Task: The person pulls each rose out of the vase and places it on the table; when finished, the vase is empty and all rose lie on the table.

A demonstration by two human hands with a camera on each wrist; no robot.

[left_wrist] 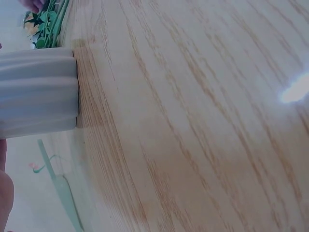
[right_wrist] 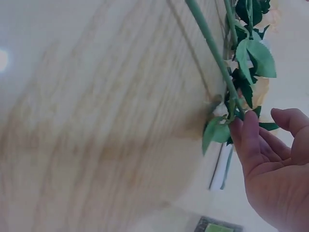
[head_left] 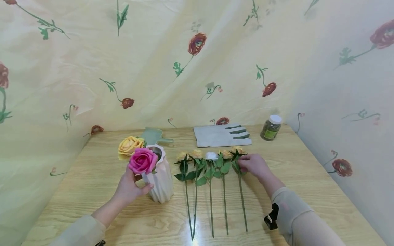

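Note:
At the left my left hand [head_left: 130, 186] holds the white ridged vase [head_left: 161, 181], thumb along its side and the other fingers partly hidden behind it. A pink rose [head_left: 143, 160] and a yellow rose [head_left: 130, 147] stand in the vase and lean left over its rim. My right hand [head_left: 253, 164] is at the rightmost yellow rose [head_left: 237, 150] of a row lying on the table. In the right wrist view its fingertips touch the green stem [right_wrist: 212, 48] just below the leaves, and the thumb stands apart from them.
Left of that rose lie several more artificial roses, among them a white rose [head_left: 211, 156]. Behind are a green dustpan-like scoop [head_left: 152, 136], a pale glove [head_left: 212, 136] with dark green stripes, and a jar [head_left: 271, 130] with a white lid. Flower-printed cloth encloses the wooden table [head_left: 123, 218].

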